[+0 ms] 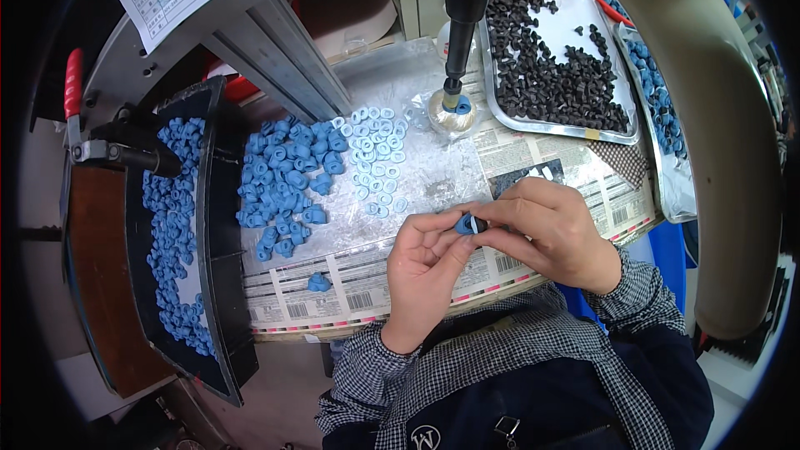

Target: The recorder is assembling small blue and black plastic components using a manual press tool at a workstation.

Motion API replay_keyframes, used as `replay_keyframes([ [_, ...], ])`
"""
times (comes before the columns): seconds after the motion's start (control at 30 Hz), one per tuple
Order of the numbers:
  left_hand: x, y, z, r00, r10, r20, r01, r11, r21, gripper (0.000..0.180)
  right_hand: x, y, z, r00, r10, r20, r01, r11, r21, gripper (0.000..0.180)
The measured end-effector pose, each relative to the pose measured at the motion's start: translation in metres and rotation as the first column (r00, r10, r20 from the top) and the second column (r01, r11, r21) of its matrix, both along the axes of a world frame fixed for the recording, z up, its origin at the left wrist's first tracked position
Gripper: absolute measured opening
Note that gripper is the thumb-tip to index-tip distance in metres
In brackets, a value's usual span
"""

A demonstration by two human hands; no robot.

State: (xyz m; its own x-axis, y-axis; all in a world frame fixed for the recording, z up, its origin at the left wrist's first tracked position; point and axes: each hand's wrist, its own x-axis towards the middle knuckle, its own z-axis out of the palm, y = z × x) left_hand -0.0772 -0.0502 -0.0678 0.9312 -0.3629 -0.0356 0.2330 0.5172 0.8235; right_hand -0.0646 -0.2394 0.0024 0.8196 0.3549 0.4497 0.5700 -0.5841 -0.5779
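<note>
My left hand (423,275) pinches a small blue rubber-like part (463,223) between thumb and fingers. Against it, my right hand (554,229) closes on a small black piece (482,225), and a pale ring edge (474,224) shows between the two. Both hands meet above the near edge of the worktable. To their left lie loose pale blue oval rings (379,150) and a heap of blue parts (287,167). One more blue part (318,282) rests alone near the front edge. Fingertips partly hide how the held pieces fit together.
A press spindle (457,42) stands over a round fixture (452,112) behind my hands. Black pieces fill a metal tray (637,135) at back right. A black bin (218,283) of blue parts stands at left, beside a red-handled lever (73,83). A curved beige arm (733,158) arches at right.
</note>
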Motion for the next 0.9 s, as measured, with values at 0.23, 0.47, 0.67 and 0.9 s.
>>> replay_keyframes([
  [0.23, -0.008, -0.010, 0.009, 0.914, 0.137, 0.382, -0.274, 0.903, 0.332, 0.024, -0.005, 0.004, 0.001, 0.999, -0.035, -0.013, 0.036, 0.999, 0.027, 0.035],
  [0.47, -0.009, -0.008, 0.016, 0.807, 0.068, 0.587, -0.409, 0.782, 0.471, 0.028, -0.019, 0.003, -0.011, 0.994, -0.109, -0.007, 0.109, 0.989, 0.095, 0.035],
  [0.67, 0.051, 0.017, 0.078, 0.876, 0.169, 0.451, -0.358, 0.855, 0.375, 0.033, -0.004, -0.059, 0.013, 0.966, -0.251, -0.060, 0.258, 0.930, 0.262, 0.026],
  [0.9, 0.102, -0.059, 0.169, -0.455, -0.098, 0.885, -0.600, 0.768, -0.224, 0.019, 0.074, -0.012, 0.040, 0.829, -0.534, -0.166, 0.522, 0.632, 0.574, 0.017],
])
